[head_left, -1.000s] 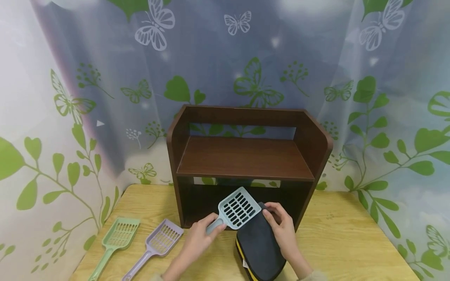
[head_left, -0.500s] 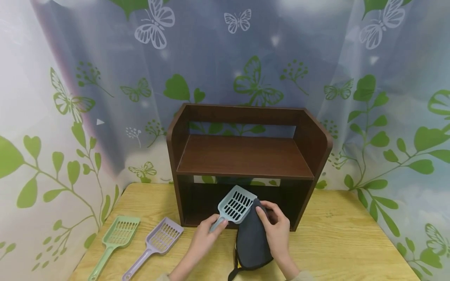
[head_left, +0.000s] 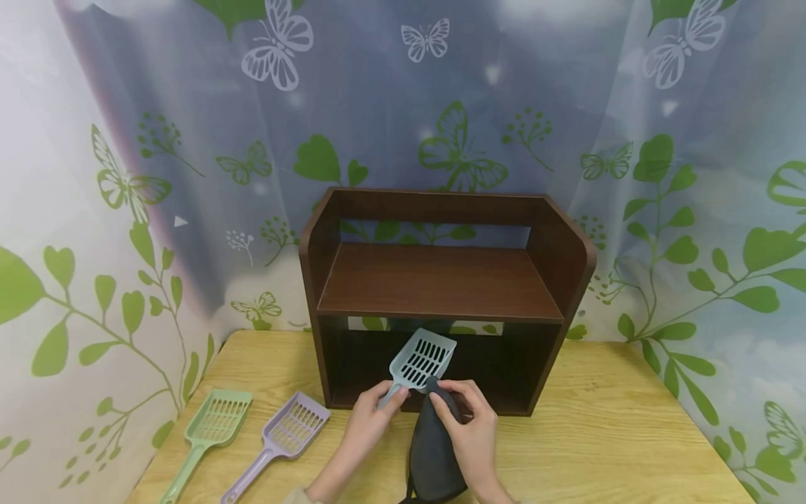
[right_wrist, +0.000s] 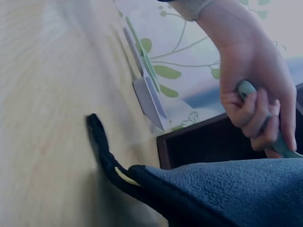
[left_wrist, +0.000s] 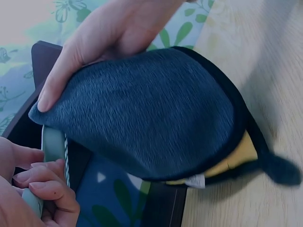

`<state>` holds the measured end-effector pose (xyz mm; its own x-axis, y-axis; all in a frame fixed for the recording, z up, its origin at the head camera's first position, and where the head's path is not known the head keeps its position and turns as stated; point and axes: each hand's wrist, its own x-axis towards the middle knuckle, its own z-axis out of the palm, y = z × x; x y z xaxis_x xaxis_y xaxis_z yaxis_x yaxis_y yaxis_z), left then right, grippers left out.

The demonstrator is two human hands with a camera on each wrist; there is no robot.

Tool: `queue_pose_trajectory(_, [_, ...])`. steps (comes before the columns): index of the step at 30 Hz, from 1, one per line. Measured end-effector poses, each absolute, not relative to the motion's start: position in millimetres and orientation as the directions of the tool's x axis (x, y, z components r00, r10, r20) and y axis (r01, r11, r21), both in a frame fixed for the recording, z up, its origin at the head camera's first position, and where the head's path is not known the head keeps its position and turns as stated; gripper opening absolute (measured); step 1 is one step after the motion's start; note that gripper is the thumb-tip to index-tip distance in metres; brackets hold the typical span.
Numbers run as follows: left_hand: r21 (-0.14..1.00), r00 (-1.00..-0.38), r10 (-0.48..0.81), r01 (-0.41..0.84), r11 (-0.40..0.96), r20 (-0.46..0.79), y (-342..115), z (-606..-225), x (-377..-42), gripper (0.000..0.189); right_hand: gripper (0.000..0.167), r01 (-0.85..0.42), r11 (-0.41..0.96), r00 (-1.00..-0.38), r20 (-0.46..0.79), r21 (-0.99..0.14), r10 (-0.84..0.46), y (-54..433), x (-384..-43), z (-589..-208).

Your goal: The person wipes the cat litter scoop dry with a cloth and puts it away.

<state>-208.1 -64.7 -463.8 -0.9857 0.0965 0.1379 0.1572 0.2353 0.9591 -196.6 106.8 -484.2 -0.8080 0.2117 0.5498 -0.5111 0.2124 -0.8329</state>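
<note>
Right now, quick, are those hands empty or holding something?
Left hand: holding the pale blue scoop by its handle.
Right hand: gripping the dark fabric item, thumb in front.

Pouch (head_left: 433, 455) before shelf (head_left: 441, 280); two scoops (head_left: 271, 446) leftward on table (head_left: 598, 434).
</note>
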Motion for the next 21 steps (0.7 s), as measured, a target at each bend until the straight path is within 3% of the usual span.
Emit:
queue_pose_trajectory(5, [0.971,-0.988,0.105,0.132,0.199,0.113,-62,-464,-208,0.029,0.025,-0.485,0.232,-0.805,0.534,-0.843,0.258,99,-191,-485])
queue_pose_trajectory(16, [0.985,-0.980,0.174,0.116,0.128,0.093,-66,-457,-204,0.033,0.020,-0.568,0.271,-0.717,0.629,-0.777,0.301,109,-188,-448])
queue_pose_trajectory(21, [0.975,-0.971,0.209,0.149,0.164,0.113,-70,-454,-202,0.033,0.019,-0.585,0.281,-0.683,0.649,-0.761,0.336,117,-195,-445])
